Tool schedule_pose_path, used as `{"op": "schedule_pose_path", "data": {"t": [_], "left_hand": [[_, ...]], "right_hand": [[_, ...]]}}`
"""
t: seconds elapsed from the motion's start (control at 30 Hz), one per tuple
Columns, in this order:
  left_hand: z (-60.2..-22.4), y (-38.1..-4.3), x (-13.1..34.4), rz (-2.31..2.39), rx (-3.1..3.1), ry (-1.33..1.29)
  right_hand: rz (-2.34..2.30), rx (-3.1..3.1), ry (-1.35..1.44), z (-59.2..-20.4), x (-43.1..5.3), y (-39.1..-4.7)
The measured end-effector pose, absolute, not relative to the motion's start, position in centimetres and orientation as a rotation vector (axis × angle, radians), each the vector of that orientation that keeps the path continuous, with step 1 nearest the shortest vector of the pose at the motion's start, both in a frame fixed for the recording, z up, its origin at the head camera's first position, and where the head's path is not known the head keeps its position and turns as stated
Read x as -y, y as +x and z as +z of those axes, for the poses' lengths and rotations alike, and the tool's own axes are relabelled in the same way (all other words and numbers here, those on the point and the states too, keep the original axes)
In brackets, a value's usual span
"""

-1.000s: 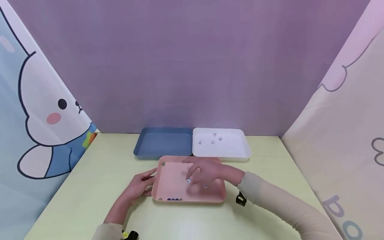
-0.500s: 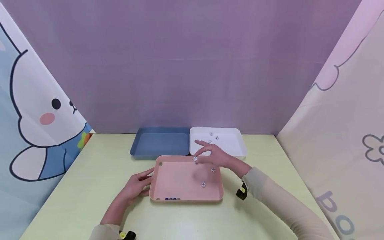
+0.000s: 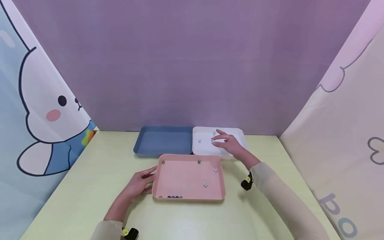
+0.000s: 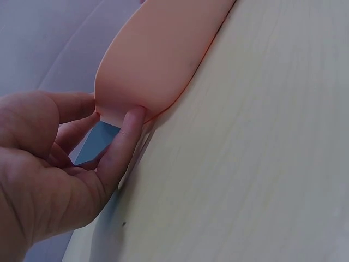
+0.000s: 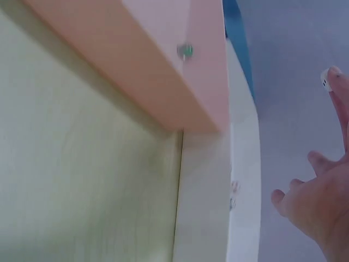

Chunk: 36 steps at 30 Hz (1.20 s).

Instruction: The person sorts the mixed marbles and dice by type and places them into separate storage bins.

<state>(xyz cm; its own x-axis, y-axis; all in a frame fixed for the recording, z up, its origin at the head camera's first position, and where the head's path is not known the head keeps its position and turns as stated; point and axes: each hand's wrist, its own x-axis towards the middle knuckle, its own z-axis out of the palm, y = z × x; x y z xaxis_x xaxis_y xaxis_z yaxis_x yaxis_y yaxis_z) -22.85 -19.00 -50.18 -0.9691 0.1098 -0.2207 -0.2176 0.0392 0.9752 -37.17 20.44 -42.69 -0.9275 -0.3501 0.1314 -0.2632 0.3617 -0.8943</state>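
Note:
My left hand [image 3: 139,184] rests its fingertips and thumb against the outer left wall of the pink tray [image 3: 183,176]; in the left wrist view the thumb lies on that wall near the corner. My right hand [image 3: 231,145] is over the white tray [image 3: 244,141]. Between its thumb and a finger it pinches a white die [image 5: 325,80], close above other dice. One die [image 3: 199,141] lies at the white tray's left. Two more dice, a near die [image 3: 205,184] and a far die [image 3: 215,169], lie in the pink tray. A small green marble [image 3: 199,162] sits by its far wall.
A blue tray [image 3: 163,141] stands left of the white one, behind the pink tray. Several small marbles [image 3: 173,197] line the pink tray's near edge, with another marble [image 3: 163,162] in its far left corner. A purple backdrop [image 3: 186,66] rises behind the table.
My right hand has lifted a die from the pink tray and carried it back and right over the white tray. My left hand has stayed at the pink tray's side.

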Motion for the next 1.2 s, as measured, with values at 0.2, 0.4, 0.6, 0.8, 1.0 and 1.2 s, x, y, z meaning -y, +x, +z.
{"op": "schedule_pose_path", "data": {"t": [0.2,0.4,0.6,0.8,1.0,1.2], "left_hand": [[-50.3,-23.2,19.2,2.032,-2.095,-0.137],[-50.9,-23.0,19.3,2.037,-2.074,-0.086],[-51.0,-23.2,18.4,2.042,-2.069,-0.082],[-51.2,-23.5,18.3,2.049,-2.064,-0.07],[-51.5,-23.2,18.6,2.035,-2.074,-0.087],[-51.5,-23.4,18.6,2.045,-2.084,-0.066]], "right_hand": [[-1.698,-2.565,-0.456,-43.6,-21.6,-39.6],[-1.793,-2.583,-0.316,-44.8,-22.9,-41.1],[-1.78,-2.567,-0.236,-45.2,-24.3,-41.9],[-1.729,-2.525,-0.178,-45.7,-24.8,-42.6],[-1.652,-2.511,-0.096,-46.4,-24.9,-43.2],[-1.655,-2.543,-0.084,-46.7,-25.1,-43.6]]}}
